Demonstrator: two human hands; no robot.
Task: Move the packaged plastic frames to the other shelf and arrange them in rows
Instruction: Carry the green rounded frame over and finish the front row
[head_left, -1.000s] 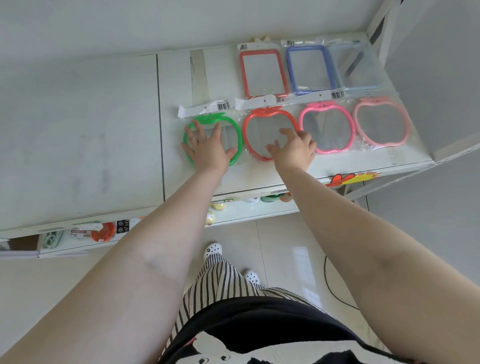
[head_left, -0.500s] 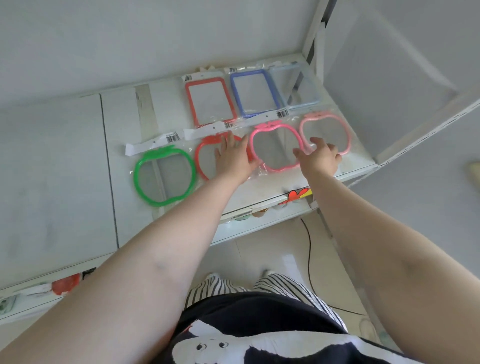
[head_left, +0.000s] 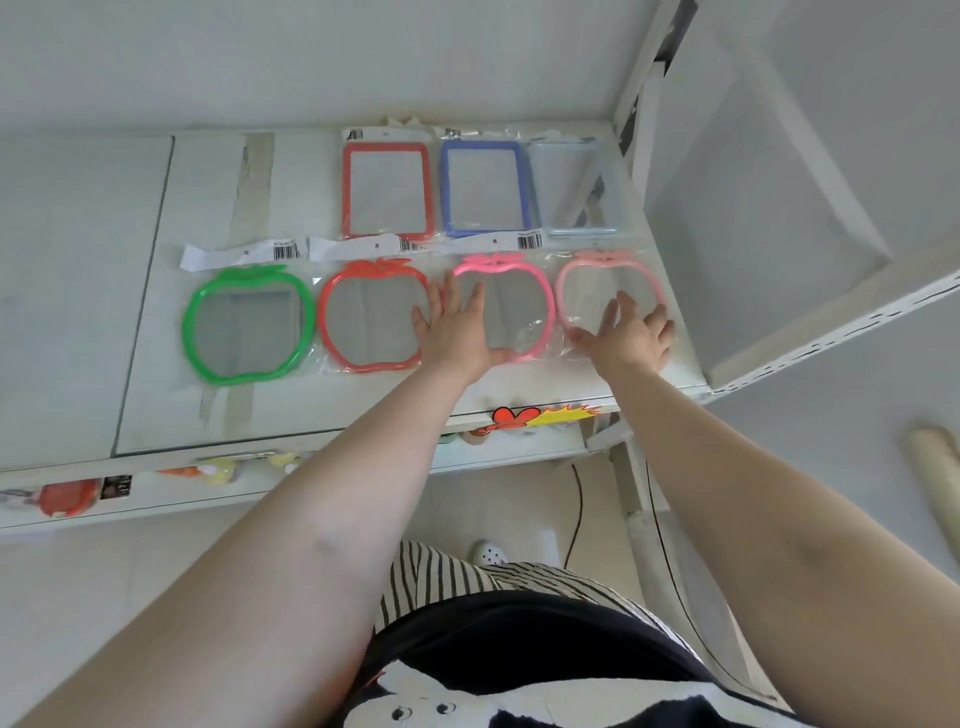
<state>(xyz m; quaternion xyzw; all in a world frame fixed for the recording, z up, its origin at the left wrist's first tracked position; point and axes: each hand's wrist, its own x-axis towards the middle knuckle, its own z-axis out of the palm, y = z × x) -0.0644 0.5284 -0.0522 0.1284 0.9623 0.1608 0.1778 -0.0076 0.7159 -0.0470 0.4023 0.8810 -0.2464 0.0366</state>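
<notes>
On the white shelf (head_left: 291, 415) lie two rows of bagged plastic frames. The front row holds apple-shaped frames: green (head_left: 248, 325), red (head_left: 371, 314), hot pink (head_left: 519, 306) and pale pink (head_left: 587, 275). Behind them lie rectangular frames: red (head_left: 387, 189), blue (head_left: 485, 188) and clear pale blue (head_left: 576, 189). My left hand (head_left: 457, 332) rests flat, fingers spread, on the left side of the hot pink frame's bag. My right hand (head_left: 631, 332) lies flat with fingers apart on the lower part of the pale pink frame.
A white shelf upright (head_left: 636, 78) and a slanted white panel (head_left: 831, 322) stand just right of the frames. A lower shelf (head_left: 156, 493) with small coloured items runs beneath the front edge. A black cable (head_left: 576, 514) hangs over the tiled floor.
Both hands have shifted right along the front row: the left from the green frame to the hot pink one, the right from the red frame to the pale pink one.
</notes>
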